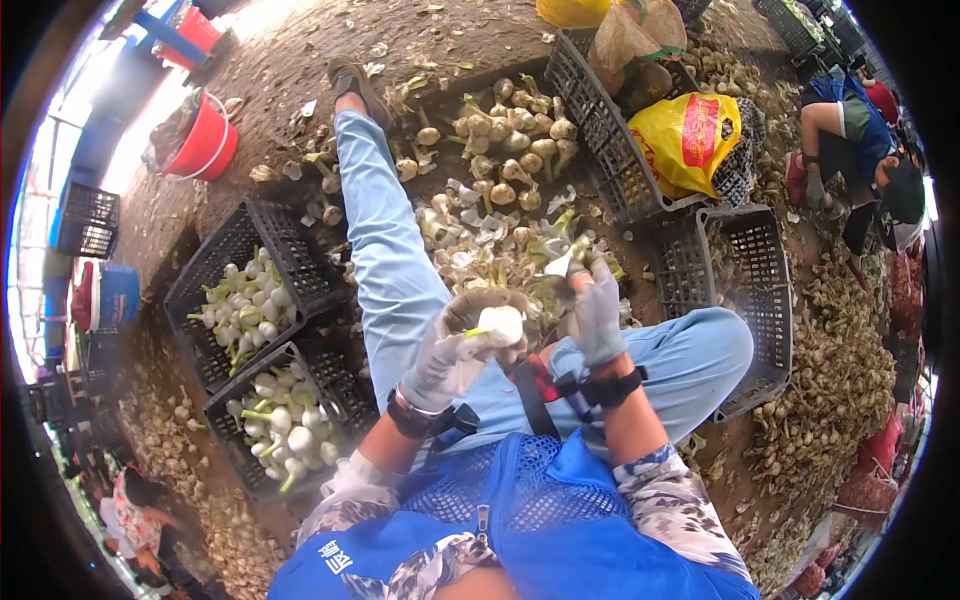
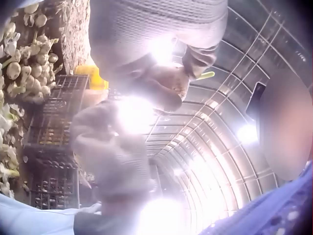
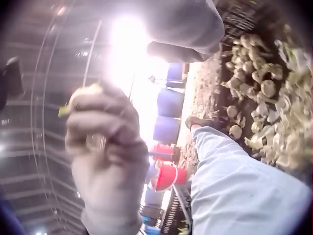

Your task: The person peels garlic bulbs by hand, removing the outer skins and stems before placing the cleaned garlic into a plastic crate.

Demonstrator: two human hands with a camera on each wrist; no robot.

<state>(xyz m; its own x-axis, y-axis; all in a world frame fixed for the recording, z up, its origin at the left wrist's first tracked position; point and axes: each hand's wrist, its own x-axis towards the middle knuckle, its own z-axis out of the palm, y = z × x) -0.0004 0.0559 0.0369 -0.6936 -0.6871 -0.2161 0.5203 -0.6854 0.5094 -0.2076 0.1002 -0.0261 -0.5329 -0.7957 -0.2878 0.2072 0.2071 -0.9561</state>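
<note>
My gloved left hand (image 1: pixel 450 355) grips a peeled white garlic bulb (image 1: pixel 502 324) with a short green stem stub. In the left wrist view, its fingers curl round the garlic bulb (image 2: pixel 172 81). My gloved right hand (image 1: pixel 598 318) is raised just to the right, apart from the bulb, fingers bent. A white flap of garlic skin (image 1: pixel 558 264) shows at its fingertips, looking pinched there. Glare and blur hide much of the right hand (image 2: pixel 112 152) in the left wrist view. Below both hands lie loose skins (image 1: pixel 470 265) and unpeeled garlic bulbs (image 1: pixel 515 135).
Two black crates (image 1: pixel 215 370) of white garlic stand at the left. More black crates (image 1: pixel 765 300) stand at the right, one bearing a yellow bag (image 1: pixel 690 140). A red bucket (image 1: pixel 205 140) is at the upper left. My outstretched leg (image 1: pixel 385 220) borders the pile. Another person (image 1: pixel 860 130) works far right.
</note>
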